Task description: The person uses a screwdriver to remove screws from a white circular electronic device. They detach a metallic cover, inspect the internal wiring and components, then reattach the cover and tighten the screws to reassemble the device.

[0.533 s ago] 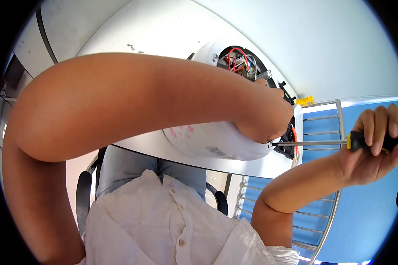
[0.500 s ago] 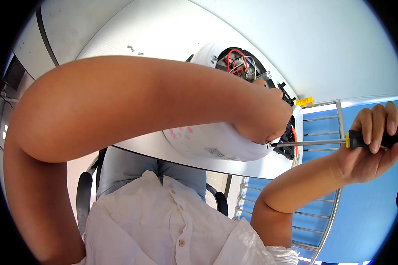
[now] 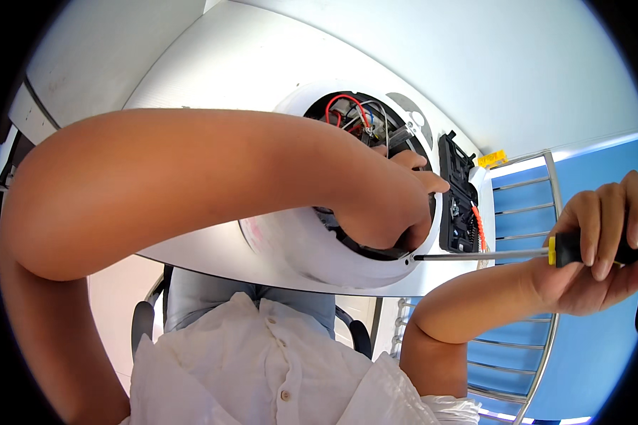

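The white housing (image 3: 298, 244), in the head view, rests on the pale table (image 3: 213, 71), its round mouth uncovered. The right hand (image 3: 602, 248), to the housing's right, is clamped round the black-and-yellow handle of a screwdriver (image 3: 482, 254), whose tip meets the housing's rim at or just beside a small dark hole. The left hand (image 3: 397, 205) reaches into the housing's mouth, fingers bent and partly spread near the far rim; whether they grip anything inside I cannot tell. If the shaft leaned off line, the tip could slip from the hole and scratch the shell or jab toward the nearby left hand; a housing loosely steadied could also turn under pressure. The left hand might snag the red wires (image 3: 340, 98) looping up inside the housing's far-left part, and a hard tug could pull a joint loose. The shell looks like smooth, glossy plastic, curved like a bowl, with faint pink marks (image 3: 252, 237) on its near-left side; the screwdriver shaft is slim, straight bare metal. Just right of the housing lies a black, angular tool case (image 3: 455, 191) with moulded recesses, an orange-red slender piece (image 3: 480, 225) along its edge.
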`<state>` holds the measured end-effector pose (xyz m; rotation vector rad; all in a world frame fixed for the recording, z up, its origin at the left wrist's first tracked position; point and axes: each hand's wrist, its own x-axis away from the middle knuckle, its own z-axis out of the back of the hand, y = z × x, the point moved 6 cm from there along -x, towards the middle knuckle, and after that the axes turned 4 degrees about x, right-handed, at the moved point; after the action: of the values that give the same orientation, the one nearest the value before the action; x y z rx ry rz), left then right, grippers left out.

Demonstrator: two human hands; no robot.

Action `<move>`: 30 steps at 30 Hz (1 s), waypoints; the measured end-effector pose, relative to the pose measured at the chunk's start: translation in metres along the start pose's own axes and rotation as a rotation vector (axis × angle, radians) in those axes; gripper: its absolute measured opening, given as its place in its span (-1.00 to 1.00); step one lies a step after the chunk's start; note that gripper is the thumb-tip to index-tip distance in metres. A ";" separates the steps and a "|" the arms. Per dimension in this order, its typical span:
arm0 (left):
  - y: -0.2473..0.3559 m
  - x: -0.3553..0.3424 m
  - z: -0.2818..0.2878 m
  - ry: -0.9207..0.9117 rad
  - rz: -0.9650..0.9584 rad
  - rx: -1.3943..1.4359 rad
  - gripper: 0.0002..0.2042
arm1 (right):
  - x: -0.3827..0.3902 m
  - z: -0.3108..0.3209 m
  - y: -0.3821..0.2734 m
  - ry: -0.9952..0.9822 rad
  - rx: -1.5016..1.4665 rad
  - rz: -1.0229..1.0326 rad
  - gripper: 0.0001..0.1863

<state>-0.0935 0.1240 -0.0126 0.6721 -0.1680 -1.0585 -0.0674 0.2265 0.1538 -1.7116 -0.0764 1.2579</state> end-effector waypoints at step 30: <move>-0.076 0.092 0.055 0.489 -0.009 0.523 -0.74 | -0.010 0.009 0.001 -0.304 -0.005 0.068 -0.38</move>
<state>-0.1290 -0.0015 -0.0304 1.3843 -0.0133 -0.8300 -0.0789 0.2263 0.1601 -1.5258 -0.2025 1.5628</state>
